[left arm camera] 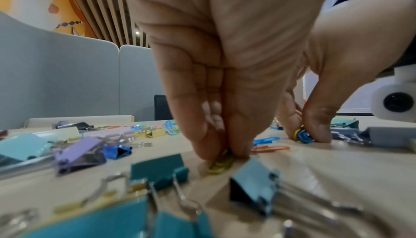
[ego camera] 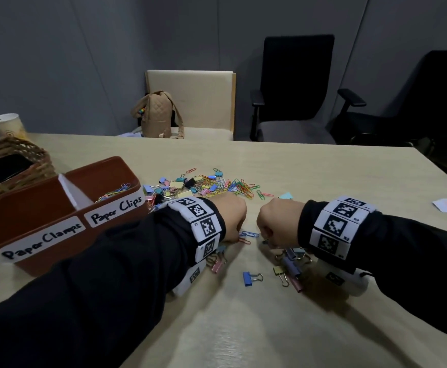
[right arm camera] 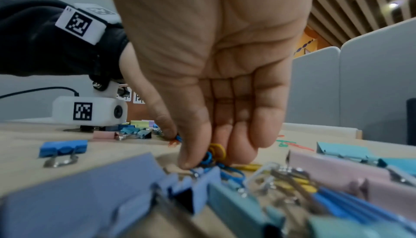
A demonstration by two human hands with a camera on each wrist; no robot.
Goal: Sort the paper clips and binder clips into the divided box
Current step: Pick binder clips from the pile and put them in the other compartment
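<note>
The divided box (ego camera: 65,208) is set on the desk (ego camera: 243,328) to the left of both hands, nearest the left hand (ego camera: 229,216). A yellow paper clip (left arm camera: 221,166) is pinched by its fingertips. Blue and yellow paper clips (right arm camera: 213,154) are pinched by the right hand (ego camera: 275,221), farther from the box.

I see an office: black swivel chairs (ego camera: 296,86) stand behind the long table (ego camera: 323,181), before grey partition panels (ego camera: 58,62).

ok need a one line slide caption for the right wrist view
Right hand pinching blue and yellow paper clips off the table, pastel binder clips blurred in the foreground.
</note>
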